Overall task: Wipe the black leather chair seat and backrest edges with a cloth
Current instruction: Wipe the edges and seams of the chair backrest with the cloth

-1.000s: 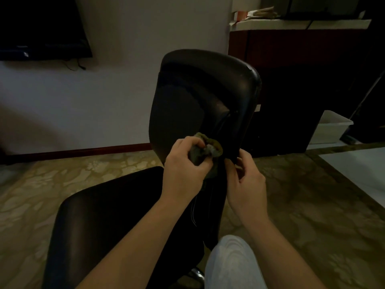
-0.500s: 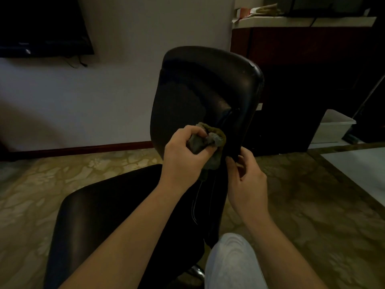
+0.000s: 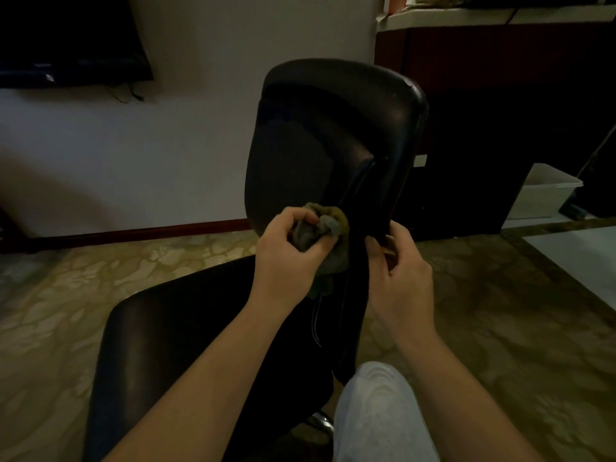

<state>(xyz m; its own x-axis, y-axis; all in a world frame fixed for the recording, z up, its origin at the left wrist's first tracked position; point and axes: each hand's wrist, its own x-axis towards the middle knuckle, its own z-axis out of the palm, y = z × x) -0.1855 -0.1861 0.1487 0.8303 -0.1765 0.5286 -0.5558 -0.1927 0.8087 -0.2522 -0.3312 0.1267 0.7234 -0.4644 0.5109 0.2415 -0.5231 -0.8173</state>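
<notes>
The black leather chair stands in front of me, its backrest (image 3: 333, 128) upright and its seat (image 3: 173, 335) low at the left. My left hand (image 3: 286, 258) grips a crumpled grey-green cloth (image 3: 325, 235) and presses it against the backrest's lower side edge. My right hand (image 3: 398, 268) pinches the rear edge of the backrest just right of the cloth, its fingertips curled around the rim. The cloth's lower part hangs down behind my left hand.
A patterned carpet (image 3: 500, 328) covers the floor. A dark wooden cabinet (image 3: 500, 111) stands behind the chair at the right, with a white plastic bin (image 3: 543, 191) beside it. A wall-mounted TV (image 3: 66, 38) hangs at the upper left. My knee (image 3: 380, 405) is below the chair.
My left hand with the cloth has slid slightly up the backrest edge, then settled. My right hand stays on the rear edge.
</notes>
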